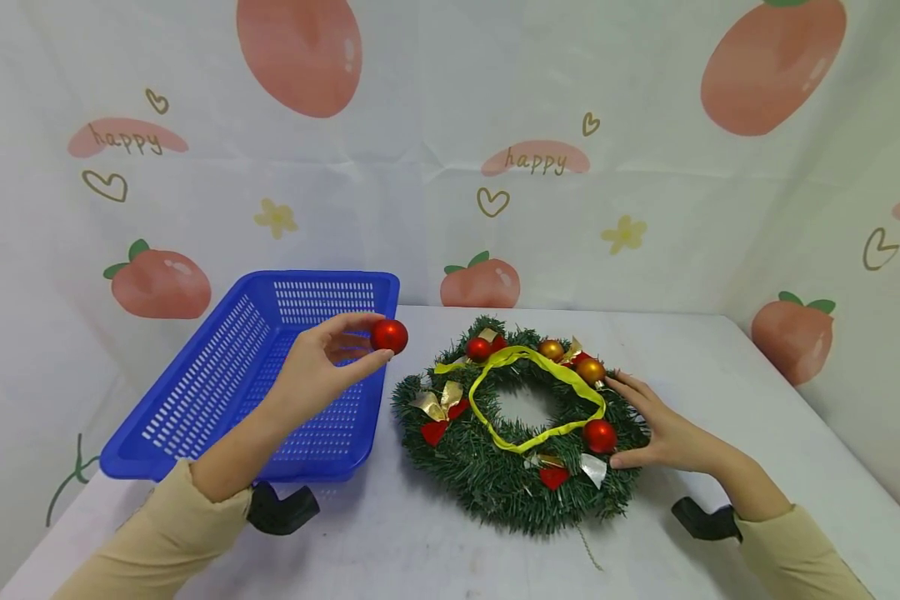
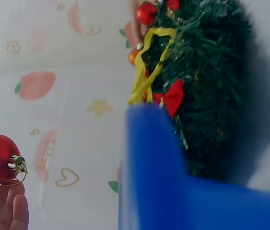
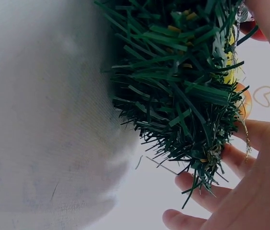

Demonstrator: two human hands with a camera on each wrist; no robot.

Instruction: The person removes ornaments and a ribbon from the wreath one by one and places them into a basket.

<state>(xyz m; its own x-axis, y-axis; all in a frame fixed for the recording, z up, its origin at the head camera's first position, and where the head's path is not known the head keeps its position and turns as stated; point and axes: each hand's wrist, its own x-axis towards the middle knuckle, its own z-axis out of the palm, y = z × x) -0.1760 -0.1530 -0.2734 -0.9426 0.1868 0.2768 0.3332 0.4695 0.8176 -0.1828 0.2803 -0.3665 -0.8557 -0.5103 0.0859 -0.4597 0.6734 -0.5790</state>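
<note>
My left hand [image 1: 317, 360] pinches a shiny red Christmas ball [image 1: 389, 336] between thumb and fingers, above the right side of a blue basket [image 1: 378, 392]. In the left wrist view the ball's gold cap [image 2: 17, 164] and thin loop show. On the table lies a green Christmas wreath [image 1: 487, 492] with red and gold balls, bows and a loop of yellow ribbon [image 1: 468, 392]. Against the wreath's right edge rests my right hand [image 1: 667, 437], fingers spread and thumb near a red ball [image 1: 600, 435]. Wreath needles partly cover those fingertips in the right wrist view.
The slotted basket stands left of the wreath, its rim close to it. A white table [image 1: 757, 400] runs back to a hanging cloth [image 1: 420, 217] printed with peaches and hearts. A thin string [image 1: 589, 547] trails from the wreath's near edge.
</note>
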